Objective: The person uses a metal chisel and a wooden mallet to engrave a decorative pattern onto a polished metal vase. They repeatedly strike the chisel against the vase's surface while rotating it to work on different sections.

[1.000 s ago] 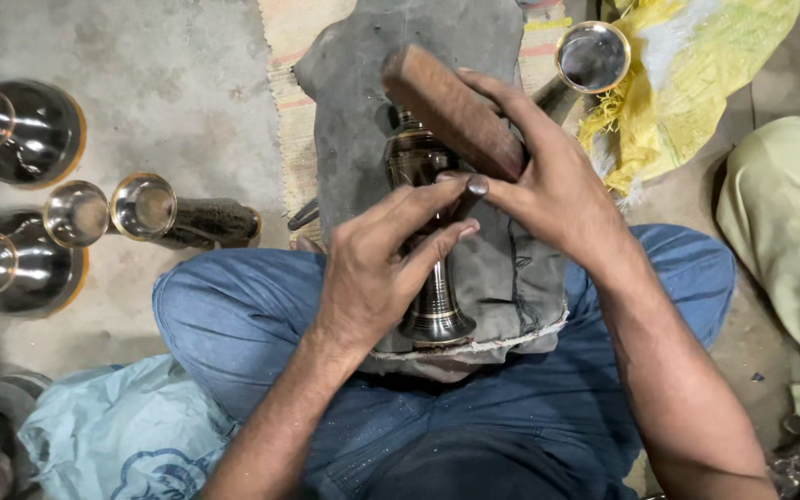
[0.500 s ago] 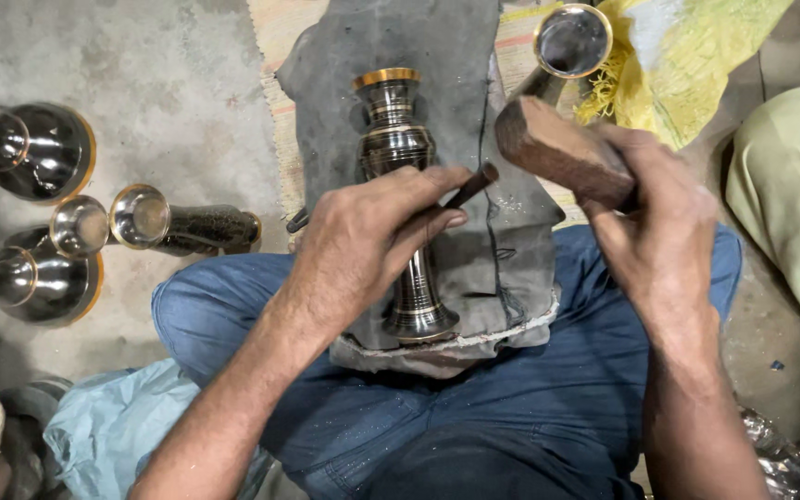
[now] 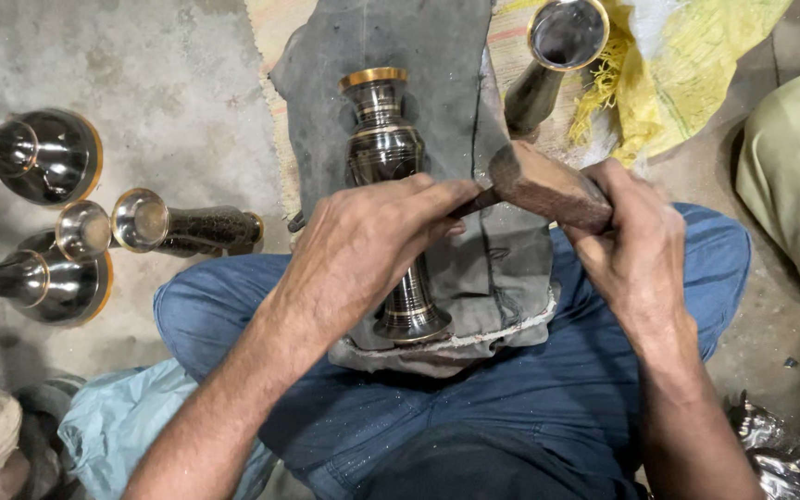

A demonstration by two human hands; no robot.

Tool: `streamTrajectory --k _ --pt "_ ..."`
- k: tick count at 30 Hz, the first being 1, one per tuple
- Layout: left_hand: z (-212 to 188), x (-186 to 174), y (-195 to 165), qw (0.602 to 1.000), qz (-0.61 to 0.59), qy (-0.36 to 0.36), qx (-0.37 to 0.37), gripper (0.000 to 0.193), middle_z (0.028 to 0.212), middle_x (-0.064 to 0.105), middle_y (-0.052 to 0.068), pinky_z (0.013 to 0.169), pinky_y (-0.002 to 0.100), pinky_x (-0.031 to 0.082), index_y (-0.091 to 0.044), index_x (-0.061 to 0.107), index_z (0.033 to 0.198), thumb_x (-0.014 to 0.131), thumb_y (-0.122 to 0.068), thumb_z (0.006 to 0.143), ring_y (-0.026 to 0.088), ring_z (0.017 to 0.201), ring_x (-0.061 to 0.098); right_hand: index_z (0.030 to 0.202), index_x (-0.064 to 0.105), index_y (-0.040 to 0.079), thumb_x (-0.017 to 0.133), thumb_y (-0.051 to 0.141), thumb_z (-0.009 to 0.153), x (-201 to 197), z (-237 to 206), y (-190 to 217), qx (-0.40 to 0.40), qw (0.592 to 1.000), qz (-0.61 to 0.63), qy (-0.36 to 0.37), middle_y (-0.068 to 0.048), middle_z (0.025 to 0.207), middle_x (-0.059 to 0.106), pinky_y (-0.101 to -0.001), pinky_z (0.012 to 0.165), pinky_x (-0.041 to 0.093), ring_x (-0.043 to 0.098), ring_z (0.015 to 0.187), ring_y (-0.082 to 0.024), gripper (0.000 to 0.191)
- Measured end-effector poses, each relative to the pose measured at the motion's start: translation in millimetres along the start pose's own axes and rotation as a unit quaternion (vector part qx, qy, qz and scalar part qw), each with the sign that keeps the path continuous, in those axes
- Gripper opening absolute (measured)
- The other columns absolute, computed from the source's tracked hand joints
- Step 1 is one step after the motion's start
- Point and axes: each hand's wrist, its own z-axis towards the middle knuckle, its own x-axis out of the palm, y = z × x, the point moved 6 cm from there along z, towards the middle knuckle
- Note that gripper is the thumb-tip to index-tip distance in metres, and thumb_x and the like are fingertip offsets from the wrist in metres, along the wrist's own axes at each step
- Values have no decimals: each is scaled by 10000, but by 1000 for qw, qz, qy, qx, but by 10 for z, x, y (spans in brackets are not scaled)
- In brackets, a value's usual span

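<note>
left hand (image 3: 372, 241) pinches thin tool over vase (image 3: 391, 157) | right hand (image 3: 636, 245) grips wooden block (image 3: 548, 190)

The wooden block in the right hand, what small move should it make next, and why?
Probably a short tap onto the butt of the thin tool. The left hand pins that tool against the dark metal vase lying on the grey cloth, and the wooden block in the right hand sits right at the tool's outer end, close enough that I cannot tell if they touch.
</note>
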Motion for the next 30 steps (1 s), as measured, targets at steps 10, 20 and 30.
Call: streamTrajectory --k 10,20,30 --pt "-281 -63 43 983 -40 -163 -72 347 1224 754 109 905 373 621 -62 679 1295 768 -149 971 260 1088 763 1061 558 22 764 62 938 -109 403 317 -25 994 -30 101 -109 847 656 -397 630 530 654 753 -245 243" --pt "-629 162 149 917 -142 -338 -157 321 1031 788 104 803 279 622 5 660 1236 792 0 943 152 910 789 1116 632 68 822 228 845 -288 775 1285 -299 904 -289 95 -61 940 714 -433 725 521 701 832 -242 368" --pt "-756 363 203 887 -128 -422 -137 270 934 776 55 716 238 599 -14 634 1134 834 -5 953 113 795 766 1075 660 119 822 260 905 -355 699 1591 -387 843 -371 46 9 985 698 -342 862 491 685 998 -183 274"
